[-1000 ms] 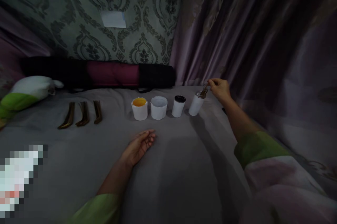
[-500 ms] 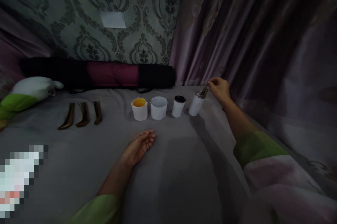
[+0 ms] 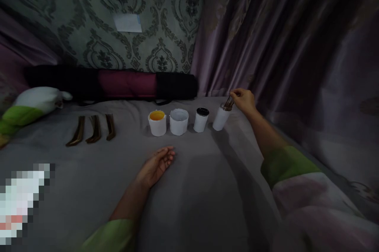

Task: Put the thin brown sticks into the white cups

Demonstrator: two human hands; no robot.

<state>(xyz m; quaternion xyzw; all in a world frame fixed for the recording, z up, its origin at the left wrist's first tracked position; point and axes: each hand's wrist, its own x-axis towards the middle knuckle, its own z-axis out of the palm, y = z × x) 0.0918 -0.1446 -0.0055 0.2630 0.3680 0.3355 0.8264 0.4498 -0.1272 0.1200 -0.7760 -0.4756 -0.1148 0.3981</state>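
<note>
At the right end of a row of cups, my right hand (image 3: 244, 99) pinches the top of a bunch of thin brown strands (image 3: 229, 101). Their lower ends are inside a tall white container (image 3: 221, 119) with a shiny rim, and that part is hidden. My left hand (image 3: 158, 165) lies on the grey sheet (image 3: 201, 189) in front of the row, palm up, fingers loosely curled with nothing in them. Nearest to it are a white cup with an orange inside (image 3: 158, 126) and a wide white cup (image 3: 179, 125). A narrower white cup with a black top (image 3: 200, 123) stands beside the tall container.
Three bent bundles of similar brown strands (image 3: 93, 129) lie at the left. Behind are a black and maroon roll (image 3: 127, 83) and a white and green plush toy (image 3: 32, 104). A patterned wall and purple curtains (image 3: 237, 34) close off the back and right. A blurred patch covers the lower left.
My right hand has shifted slightly left and down over the tall container, still pinching the strands. The left hand and the cups look unchanged.
</note>
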